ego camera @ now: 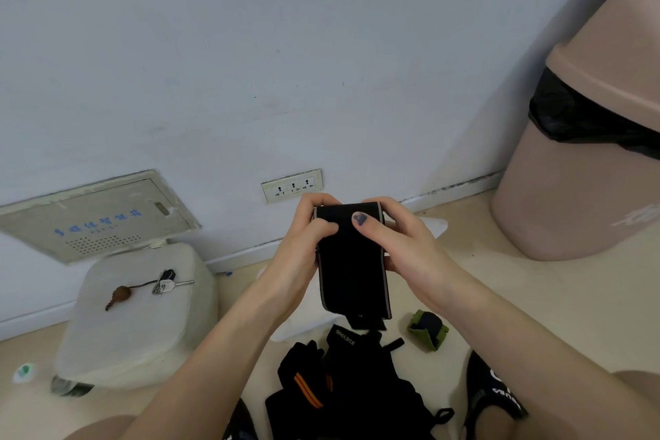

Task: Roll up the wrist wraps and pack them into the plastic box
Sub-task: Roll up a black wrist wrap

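Mid-frame I've got the black wrist wrap (pixel 351 261) held up in front of the wall outlet (pixel 292 185). My left hand (pixel 303 243) has its fingers curled around the wrap's top left edge, and my right hand (pixel 396 243) pinches the top right, thumb flat on the front. The loose end hangs down. Below it, a pile of black wraps (pixel 343 382) sits on the floor, a rolled green wrap (pixel 428 329) just right of that. Pink bin (pixel 578 161) on the right edge.

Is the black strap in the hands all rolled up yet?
Only partly. The black wrist wrap is rolled at its top, where both hands grip it; the rest hangs flat.
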`<state>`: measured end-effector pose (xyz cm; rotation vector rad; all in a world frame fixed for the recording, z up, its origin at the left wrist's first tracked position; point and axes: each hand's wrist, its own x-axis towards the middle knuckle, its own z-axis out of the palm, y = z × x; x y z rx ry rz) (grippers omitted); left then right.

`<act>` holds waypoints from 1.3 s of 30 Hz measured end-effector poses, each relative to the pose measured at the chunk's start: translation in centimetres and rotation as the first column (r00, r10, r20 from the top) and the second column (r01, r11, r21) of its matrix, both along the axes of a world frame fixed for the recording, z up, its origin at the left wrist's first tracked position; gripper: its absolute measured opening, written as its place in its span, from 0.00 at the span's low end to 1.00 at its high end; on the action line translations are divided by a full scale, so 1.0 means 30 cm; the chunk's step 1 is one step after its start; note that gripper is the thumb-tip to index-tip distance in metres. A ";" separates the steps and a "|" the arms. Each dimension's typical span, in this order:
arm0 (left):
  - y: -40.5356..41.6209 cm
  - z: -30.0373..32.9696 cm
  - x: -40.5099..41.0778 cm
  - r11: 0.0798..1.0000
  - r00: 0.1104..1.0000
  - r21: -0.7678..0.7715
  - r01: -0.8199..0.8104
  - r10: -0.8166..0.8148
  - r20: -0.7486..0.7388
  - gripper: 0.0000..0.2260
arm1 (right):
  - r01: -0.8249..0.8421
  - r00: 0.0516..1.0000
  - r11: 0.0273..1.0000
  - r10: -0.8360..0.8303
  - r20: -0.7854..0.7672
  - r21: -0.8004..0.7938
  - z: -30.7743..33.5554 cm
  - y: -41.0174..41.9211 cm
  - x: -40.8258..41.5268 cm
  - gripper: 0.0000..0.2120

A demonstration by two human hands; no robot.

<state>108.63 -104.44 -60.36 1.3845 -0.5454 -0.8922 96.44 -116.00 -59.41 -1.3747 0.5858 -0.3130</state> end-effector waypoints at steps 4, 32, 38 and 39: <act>-0.003 -0.011 -0.006 0.993 1.000 0.120 0.021 -0.018 -0.026 0.17 | 0.025 0.999 0.999 -0.024 0.034 -0.037 -0.007 0.000 -0.004 0.04; 0.004 0.010 -0.001 0.997 0.999 0.065 0.028 -0.030 0.027 0.06 | -0.007 0.999 1.000 0.008 0.045 -0.011 -0.027 -0.013 -0.012 0.12; 0.009 0.007 -0.004 0.999 0.996 0.034 -0.014 0.010 0.092 0.10 | -0.053 0.996 0.996 0.057 -0.062 0.074 -0.004 -0.013 -0.010 0.15; 0.010 0.007 -0.007 0.999 0.995 0.035 -0.014 0.010 0.097 0.11 | -0.045 0.996 0.998 0.049 -0.073 0.046 -0.005 -0.011 -0.007 0.12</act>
